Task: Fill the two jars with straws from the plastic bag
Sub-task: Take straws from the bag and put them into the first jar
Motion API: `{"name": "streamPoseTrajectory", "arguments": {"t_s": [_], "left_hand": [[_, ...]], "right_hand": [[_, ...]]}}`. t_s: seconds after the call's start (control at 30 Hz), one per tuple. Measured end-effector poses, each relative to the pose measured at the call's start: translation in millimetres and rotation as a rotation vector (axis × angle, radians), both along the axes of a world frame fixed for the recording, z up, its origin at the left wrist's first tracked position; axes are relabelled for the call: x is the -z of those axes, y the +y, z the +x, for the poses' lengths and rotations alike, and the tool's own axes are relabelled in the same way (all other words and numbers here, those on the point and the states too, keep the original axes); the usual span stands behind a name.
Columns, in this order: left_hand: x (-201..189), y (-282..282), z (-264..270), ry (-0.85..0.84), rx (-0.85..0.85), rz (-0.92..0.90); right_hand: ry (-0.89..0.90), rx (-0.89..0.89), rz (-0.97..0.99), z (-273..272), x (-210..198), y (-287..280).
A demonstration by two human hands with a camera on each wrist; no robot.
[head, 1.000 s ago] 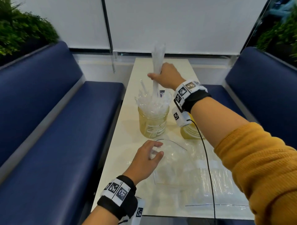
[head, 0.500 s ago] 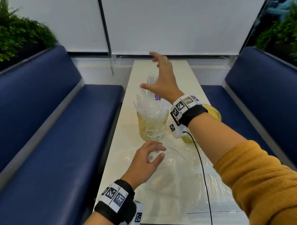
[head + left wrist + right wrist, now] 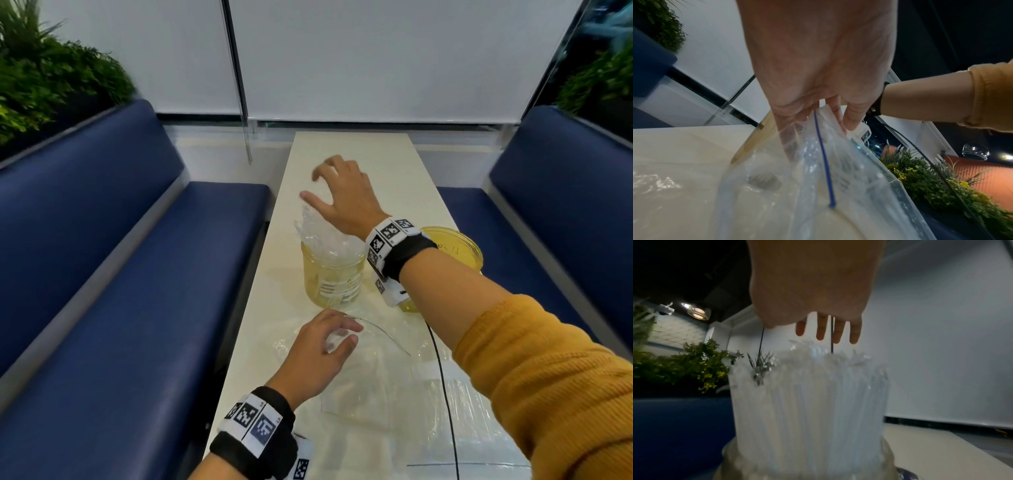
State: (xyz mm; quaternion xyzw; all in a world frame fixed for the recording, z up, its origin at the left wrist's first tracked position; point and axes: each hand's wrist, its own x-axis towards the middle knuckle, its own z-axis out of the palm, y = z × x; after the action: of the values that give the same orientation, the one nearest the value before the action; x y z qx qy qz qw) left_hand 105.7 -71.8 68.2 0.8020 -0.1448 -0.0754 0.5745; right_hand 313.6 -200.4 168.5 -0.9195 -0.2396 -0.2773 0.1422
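Both hands: right hand point(image 3: 346, 195) spread, left hand point(image 3: 318, 356) pinching bag point(image 3: 818, 170)

Narrow cream table point(image 3: 352, 147) — two jars point(image 3: 333, 278) upright, clear plastic bag point(image 3: 394, 387) lying flat nearer.

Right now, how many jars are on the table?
2. One jar, packed with straws, stands under the right hand. The other jar sits to its right, partly hidden behind the right wrist; its contents can't be seen.

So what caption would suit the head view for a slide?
Right hand open above the straw-filled jar; left hand holds the plastic bag open.
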Motion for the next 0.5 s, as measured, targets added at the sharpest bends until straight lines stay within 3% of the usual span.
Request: {"name": "streamPoseTrajectory", "arguments": {"t_s": [0.07, 0.17, 0.2, 0.3, 0.4, 0.5], "left_hand": [[0.7, 0.0, 1.1, 0.004, 0.004, 0.004], [1.4, -1.4, 3.5, 0.017, -0.004, -0.009], [1.8, -1.6, 3.5, 0.019, -0.005, -0.013], [2.0, -0.3, 2.7, 0.016, -0.005, 0.004], [2.0, 0.3, 2.5, 0.015, 0.001, 0.014], [2.0, -0.6, 2.8, 0.019, 0.003, 0.002]], "right_hand": [[0.069, -0.084, -0.152, 2.4, -0.8, 7.1], [0.399, -0.137, -0.36, -0.7, 13.6, 13.4], [0.423, -0.142, -0.334, -2.9, 15.8, 12.9], [0.247, -0.039, -0.18, -10.7, 4.9, 7.1], [0.482, 0.155, -0.287, -15.8, 0.9, -4.2], [0.625, 0.12, -0.295, -12.5, 14.1, -8.8]]}}
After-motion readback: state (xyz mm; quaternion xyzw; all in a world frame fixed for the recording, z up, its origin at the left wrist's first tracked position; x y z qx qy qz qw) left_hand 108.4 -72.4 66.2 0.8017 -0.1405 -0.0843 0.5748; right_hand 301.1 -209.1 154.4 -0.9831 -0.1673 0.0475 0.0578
